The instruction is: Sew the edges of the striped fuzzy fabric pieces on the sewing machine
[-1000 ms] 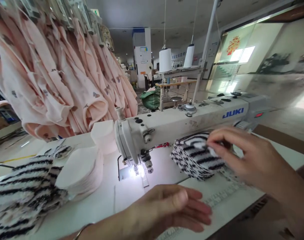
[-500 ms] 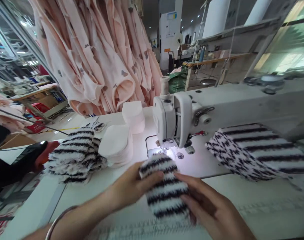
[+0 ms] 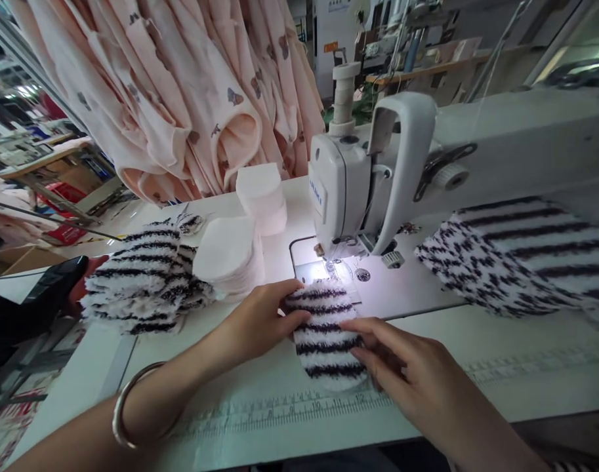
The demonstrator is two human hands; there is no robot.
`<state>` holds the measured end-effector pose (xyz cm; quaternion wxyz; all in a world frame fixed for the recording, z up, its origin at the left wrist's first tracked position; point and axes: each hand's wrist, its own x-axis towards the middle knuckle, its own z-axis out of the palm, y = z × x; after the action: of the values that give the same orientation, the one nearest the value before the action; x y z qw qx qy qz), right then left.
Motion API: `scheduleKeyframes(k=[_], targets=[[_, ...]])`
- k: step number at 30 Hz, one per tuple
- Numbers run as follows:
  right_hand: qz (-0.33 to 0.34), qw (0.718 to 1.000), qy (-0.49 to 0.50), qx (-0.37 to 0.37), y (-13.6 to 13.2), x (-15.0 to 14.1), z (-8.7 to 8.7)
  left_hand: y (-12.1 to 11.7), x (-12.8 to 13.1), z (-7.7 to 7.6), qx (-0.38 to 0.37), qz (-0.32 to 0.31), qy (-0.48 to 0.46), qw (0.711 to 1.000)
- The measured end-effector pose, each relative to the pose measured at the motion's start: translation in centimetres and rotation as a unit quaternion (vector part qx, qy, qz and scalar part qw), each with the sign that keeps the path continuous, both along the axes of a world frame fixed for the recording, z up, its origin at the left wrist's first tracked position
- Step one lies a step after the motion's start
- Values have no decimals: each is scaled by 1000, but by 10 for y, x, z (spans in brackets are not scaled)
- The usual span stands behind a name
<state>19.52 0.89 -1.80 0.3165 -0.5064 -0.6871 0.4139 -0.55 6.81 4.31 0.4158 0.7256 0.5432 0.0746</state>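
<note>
Since a moment ago, the **fuzzy striped oval pad** [image 3: 325, 334] has slid up the desk toward the needle, and both hands have travelled with it. It now lies flat, black and white stripes running across it, its upper end just short of the lit needle plate [image 3: 323, 272].

The **left hand** [image 3: 260, 321], a metal bangle [image 3: 132, 406] on its wrist, grips the pad's upper left edge with its fingertips. The **right hand** [image 3: 402, 360] presses its fingers down on the pad's lower right side. Neither hand is clenched into a fist, yet between them they hold the pad firmly against the desk [image 3: 427, 387]. A printed ruler strip [image 3: 284, 413] runs along the desk's near edge, just below the pad.

Beyond the hands stands the white Juki sewing machine [image 3: 343, 177], its presser foot [image 3: 331, 265] directly ahead of the pad. A large striped fabric piece [image 3: 506, 259] lies to the right, under the machine's arm. To the left sit stacked white foam cups [image 3: 227, 255], a second stack [image 3: 260, 198] behind them, and a heap of striped pads [image 3: 144, 282]. Pink printed garments [image 3: 181, 85] hang across the upper left of the frame.
</note>
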Motion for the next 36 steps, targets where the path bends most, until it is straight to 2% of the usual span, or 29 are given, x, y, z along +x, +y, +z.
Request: scheduleKeyframes(k=[3,6,10,14,17,24,29,36], targets=[[-5,999,-25,26,-1,-3,-4,1,0,1,12,-8,28,999],[-8,996,-65,64,-3,-6,-13,1,-1,-4,40,-28,67,997],[19,990,-104,92,-6,-4,-22,5,-1,-12,137,-50,138,980],[18,987,-110,118,-10,-1,-25,16,4,-16,204,-62,136,967],[17,983,-103,153,-13,-3,-27,24,7,-17,186,-51,145,970],[18,969,-116,216,-14,-14,-39,38,4,-20,70,-25,127,989],[-2,964,-117,241,-11,-14,-40,40,7,-16,79,-17,109,991],[-6,968,-127,216,-11,-13,-40,44,9,-18,76,-19,146,986]])
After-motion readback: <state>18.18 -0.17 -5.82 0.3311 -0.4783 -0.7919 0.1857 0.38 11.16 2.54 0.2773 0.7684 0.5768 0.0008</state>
